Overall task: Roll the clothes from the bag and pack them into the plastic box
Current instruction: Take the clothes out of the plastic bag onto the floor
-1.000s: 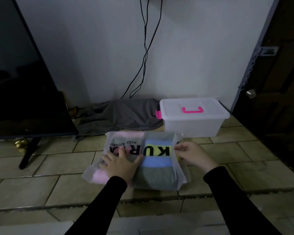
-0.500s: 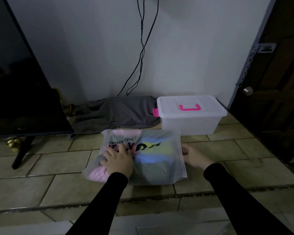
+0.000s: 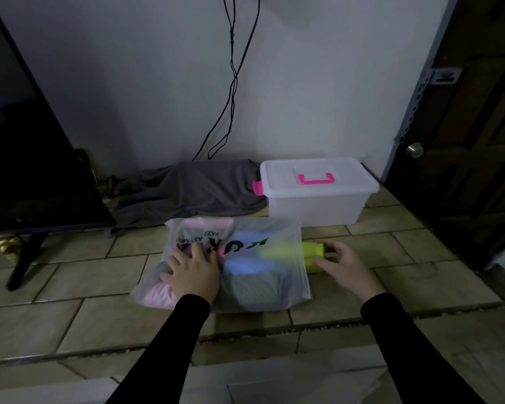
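Hands are working the bag (image 3: 239, 258) on the tiled floor: the left hand (image 3: 194, 271) is pressing it flat, fingers spread, while the right hand (image 3: 343, 262) is now drawing a yellow-green garment (image 3: 314, 250) out its right edge; plastic box (image 3: 315, 191) is sitting lidded behind

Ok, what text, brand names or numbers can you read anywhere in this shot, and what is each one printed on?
"PAZZ": small black print on the translucent bag, upside down to the camera.
"APPAREL"-like small word beside it, on the bag: blurred, only partly legible.
Large black letters below, on the bag, maybe "KUR...": blurred and partly covered by the left hand; not reliably readable.
Plastic box with pink handle: no text visible.
Plate on the door frame: no legible text.
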